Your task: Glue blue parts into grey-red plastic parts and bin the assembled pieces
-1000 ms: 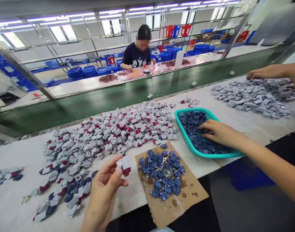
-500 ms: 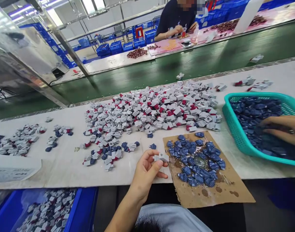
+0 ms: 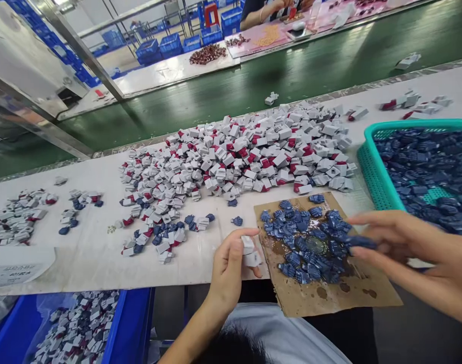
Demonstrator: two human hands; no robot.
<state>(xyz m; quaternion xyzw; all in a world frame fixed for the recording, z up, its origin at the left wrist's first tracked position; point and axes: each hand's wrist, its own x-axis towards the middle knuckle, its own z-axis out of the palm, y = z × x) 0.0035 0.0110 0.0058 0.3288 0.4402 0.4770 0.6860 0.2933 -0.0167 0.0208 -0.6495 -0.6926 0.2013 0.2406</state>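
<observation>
From the head view, we hold a grey-and-white piece [image 3: 249,252] in our left hand [image 3: 228,270], fingers curled closely around it, just beside the cardboard sheet [image 3: 352,298]. Our right hand [image 3: 413,258] pinches a dark blue piece [image 3: 362,242] between thumb and fingers, above the heaped blue pieces [image 3: 307,247], with the teal basket [image 3: 373,164] just beyond.

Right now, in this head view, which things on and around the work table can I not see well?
All in the head view:
White-grey piece in the left hand: the fingers hide part of it.
Dark blue piece in the right hand: blurred, and the fingers hide one end.
Teal basket: the right edge cuts it off.
Blue crate: the bottom edge cuts it off.
Co-worker: the top edge cuts off the upper body.
</observation>
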